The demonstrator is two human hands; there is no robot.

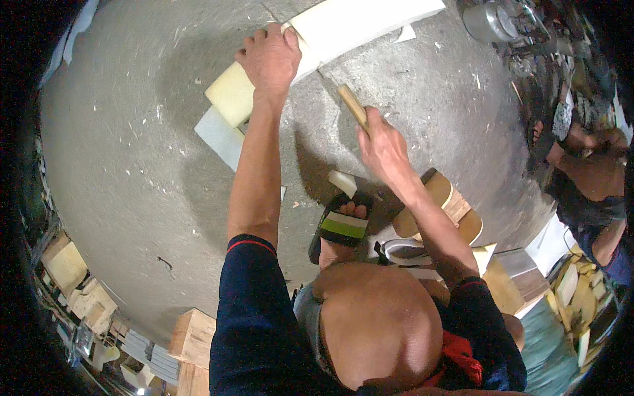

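A long pale-yellow foam block (363, 30) lies across the floor at the far side, with a line like a cut across it near my left hand. My left hand (271, 59) grips its left part from above, fingers over the far edge and thumb by that line. In my right hand (384, 146) is a wooden-handled knife (353, 105), pointing away and left. Its thin dark blade meets the near edge of the foam; whether the tip is inside it, I cannot tell. A light grey sheet piece (221, 137) sticks out under the block's left end.
My sandalled foot (343, 224) is near the middle, with curved wooden-looking pieces (456, 204) to its right. At right sits another person (588, 171); a metal pot (489, 23) stands beyond. Yellow foam scraps (581, 290) pile at lower right, a wooden box (195, 336) at lower left.
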